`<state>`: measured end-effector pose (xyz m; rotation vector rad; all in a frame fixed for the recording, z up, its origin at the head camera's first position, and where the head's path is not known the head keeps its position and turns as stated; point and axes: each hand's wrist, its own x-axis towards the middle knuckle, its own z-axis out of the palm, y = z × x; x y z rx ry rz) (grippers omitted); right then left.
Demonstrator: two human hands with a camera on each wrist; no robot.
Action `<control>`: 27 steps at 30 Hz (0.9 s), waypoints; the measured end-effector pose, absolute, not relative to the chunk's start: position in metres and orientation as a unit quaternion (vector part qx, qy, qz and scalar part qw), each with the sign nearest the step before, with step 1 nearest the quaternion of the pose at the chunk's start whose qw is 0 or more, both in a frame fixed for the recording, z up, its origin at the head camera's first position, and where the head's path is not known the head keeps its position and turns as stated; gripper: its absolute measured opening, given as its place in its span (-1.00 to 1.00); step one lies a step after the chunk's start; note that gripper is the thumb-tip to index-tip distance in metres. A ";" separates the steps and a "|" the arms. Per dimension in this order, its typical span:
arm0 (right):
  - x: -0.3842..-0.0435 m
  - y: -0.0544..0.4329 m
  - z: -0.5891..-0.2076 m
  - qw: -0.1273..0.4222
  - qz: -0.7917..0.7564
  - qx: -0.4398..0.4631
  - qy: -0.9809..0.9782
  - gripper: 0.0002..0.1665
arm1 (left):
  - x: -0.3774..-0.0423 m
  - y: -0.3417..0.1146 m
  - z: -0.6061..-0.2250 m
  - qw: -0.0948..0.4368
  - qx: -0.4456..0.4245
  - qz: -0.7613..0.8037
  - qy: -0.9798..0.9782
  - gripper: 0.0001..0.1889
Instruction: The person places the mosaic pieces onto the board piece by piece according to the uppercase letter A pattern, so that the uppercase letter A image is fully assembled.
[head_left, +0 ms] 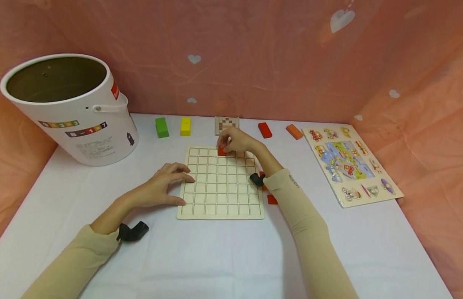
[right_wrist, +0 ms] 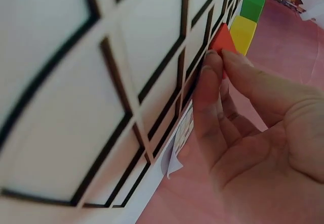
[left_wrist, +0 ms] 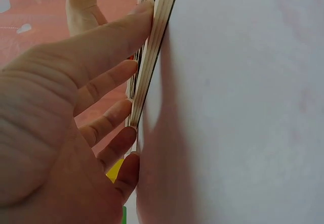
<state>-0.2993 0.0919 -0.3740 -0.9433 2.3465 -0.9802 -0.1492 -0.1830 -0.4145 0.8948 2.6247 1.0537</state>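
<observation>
Red tile (head_left: 221, 151), pinched between the thumb and index finger of the right hand (head_left: 238, 140); these two tips are closed to the tile itself, while the other fingers bend loosely behind them. Directly below the pinch is the grid board (head_left: 221, 198), a shallow frame of square compartments. The tile is at the far row, at the fourth compartment from the left; whether it lies flush inside cannot be told, since the fingertips cover part of it. Left hand (head_left: 158, 187): fingers spread and nearly straight, thumb well apart from them, tips touching the board's left edge without grasping anything.

Containers: a white bucket (head_left: 111, 124) stands beyond and to the left of the left fingers, its mouth open and its inner wall dark; its floor is hidden by the near rim. Well to the right of the right fingers, a picture puzzle (head_left: 337, 187) bears vehicle pieces around a coloured map.

Just beyond the right fingertips lies a checkered card (head_left: 224, 121); farther left are a yellow block (head_left: 185, 126) and a green block (head_left: 162, 127), farther right a red block (head_left: 265, 130) and an orange block (head_left: 294, 131). Nearer than the right fingers, loose tiles (head_left: 272, 199) lie beside the sleeve (head_left: 302, 207), partly hidden.
</observation>
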 end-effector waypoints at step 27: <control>-0.287 0.128 -0.362 0.174 -0.344 -0.339 0.858 -0.71 | -0.148 -0.183 -0.412 0.100 0.300 0.363 0.877 -0.40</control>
